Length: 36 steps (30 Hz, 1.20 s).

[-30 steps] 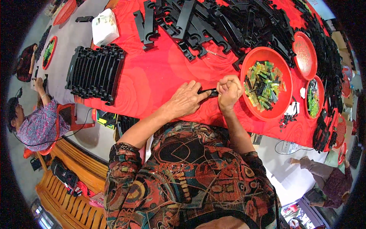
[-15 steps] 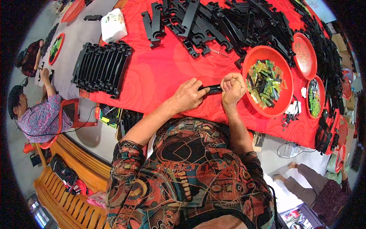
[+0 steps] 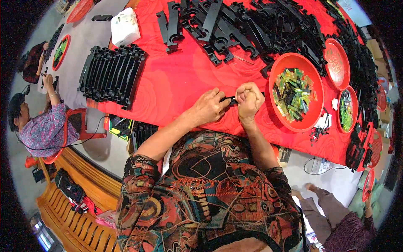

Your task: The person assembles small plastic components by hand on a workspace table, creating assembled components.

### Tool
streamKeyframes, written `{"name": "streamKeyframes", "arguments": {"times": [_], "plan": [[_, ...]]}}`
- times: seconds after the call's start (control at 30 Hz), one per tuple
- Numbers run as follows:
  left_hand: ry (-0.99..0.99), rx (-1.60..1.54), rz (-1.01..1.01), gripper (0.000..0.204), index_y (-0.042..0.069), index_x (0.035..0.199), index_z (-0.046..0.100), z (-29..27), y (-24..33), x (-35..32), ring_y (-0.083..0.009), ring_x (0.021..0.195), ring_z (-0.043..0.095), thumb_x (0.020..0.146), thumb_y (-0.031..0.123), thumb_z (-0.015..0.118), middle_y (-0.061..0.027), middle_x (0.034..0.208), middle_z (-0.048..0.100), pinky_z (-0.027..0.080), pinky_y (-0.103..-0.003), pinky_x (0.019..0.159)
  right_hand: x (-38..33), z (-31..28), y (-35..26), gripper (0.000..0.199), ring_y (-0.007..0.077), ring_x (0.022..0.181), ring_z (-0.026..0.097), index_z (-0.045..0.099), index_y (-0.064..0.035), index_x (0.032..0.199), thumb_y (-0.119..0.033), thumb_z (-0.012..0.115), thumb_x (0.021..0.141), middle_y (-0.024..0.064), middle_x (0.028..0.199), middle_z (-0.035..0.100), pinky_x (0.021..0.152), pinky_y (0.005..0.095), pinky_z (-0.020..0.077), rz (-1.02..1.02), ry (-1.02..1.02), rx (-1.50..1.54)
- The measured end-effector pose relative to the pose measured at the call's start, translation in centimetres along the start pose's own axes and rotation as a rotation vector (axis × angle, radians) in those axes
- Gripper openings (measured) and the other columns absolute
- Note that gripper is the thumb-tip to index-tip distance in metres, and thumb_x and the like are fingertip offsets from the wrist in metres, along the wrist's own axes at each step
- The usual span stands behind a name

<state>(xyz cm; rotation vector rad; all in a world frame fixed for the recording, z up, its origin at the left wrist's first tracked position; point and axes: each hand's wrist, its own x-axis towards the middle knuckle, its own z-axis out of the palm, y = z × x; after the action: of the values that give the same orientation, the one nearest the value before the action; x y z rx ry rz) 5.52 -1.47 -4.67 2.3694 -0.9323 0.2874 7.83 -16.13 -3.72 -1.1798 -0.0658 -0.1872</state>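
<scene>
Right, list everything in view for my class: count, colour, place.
held part: one, black, in both hands
lined-up parts: several, black, left
loose parts: many, black, far side
bowl: one, red, right
small pieces: many, yellow, green, black, in bowl
trays: several, red, both sides
packet: one, white, upper left
tablecloth: one, red, on table
bench: one, brown, lower left
bag: one, black and red, on bench
people: at least three, patterned or dark clothes, left, lower right
left hand: one, bare, centre
right hand: one, bare, centre

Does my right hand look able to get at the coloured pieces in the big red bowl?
Probably yes: your right hand is just left of the red bowl, and nothing visible covers the coloured pieces. It would likely first have to release the black part.
</scene>
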Motion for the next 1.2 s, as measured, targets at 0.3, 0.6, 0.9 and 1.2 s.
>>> {"name": "streamKeyframes", "arguments": {"times": [0.3, 0.6, 0.9, 1.2], "plan": [[-0.059, -0.014, -0.015, 0.026, 0.004, 0.090, 0.062, -0.6, 0.3, 0.2, -0.0270, 0.081, 0.051, 0.065, 0.010, 0.065, -0.0103, 0.083, 0.052, 0.047, -0.037, 0.071, -0.1, 0.0, -0.2, 0.022, 0.0052, 0.043, 0.035, 0.054, 0.0012, 0.067, -0.009, 0.037, 0.076, -0.0013, 0.050, 0.041, 0.040, 0.0223, 0.0286, -0.087, -0.065, -0.264], [0.098, 0.144, -0.104, 0.030, 0.003, 0.097, 0.064, -0.3, 1.8, -0.7, -0.0266, 0.079, 0.051, 0.068, 0.011, 0.064, -0.0102, 0.082, 0.051, 0.045, -0.035, 0.065, -0.9, -0.1, -2.9, 0.020, 0.0049, 0.044, 0.031, 0.054, 0.0045, 0.076, -0.005, 0.037, 0.080, -0.0019, 0.053, 0.037, 0.041, 0.0213, 0.0249, -0.140, 0.015, 0.113], [0.127, 0.126, -0.198, 0.030, 0.003, 0.102, 0.061, -2.4, 2.4, -1.1, -0.0278, 0.082, 0.055, 0.072, 0.008, 0.065, -0.0116, 0.087, 0.054, 0.049, -0.035, 0.068, -4.1, -3.4, -5.3, 0.020, 0.0037, 0.043, 0.026, 0.054, 0.0060, 0.081, -0.005, 0.037, 0.084, -0.0046, 0.052, 0.032, 0.040, 0.0214, 0.0232, -0.154, 0.111, 0.054], [-0.363, 0.416, 0.553, 0.030, 0.019, 0.110, 0.054, -3.7, -1.5, 5.6, -0.0268, 0.119, 0.041, 0.081, 0.021, 0.050, -0.0124, 0.125, 0.043, 0.041, -0.043, 0.087, -5.6, -4.3, -5.7, 0.021, 0.0036, 0.042, 0.026, 0.053, 0.0060, 0.081, -0.004, 0.034, 0.083, -0.0052, 0.052, 0.029, 0.038, 0.0210, 0.0244, 0.006, 0.219, 0.088]]}}
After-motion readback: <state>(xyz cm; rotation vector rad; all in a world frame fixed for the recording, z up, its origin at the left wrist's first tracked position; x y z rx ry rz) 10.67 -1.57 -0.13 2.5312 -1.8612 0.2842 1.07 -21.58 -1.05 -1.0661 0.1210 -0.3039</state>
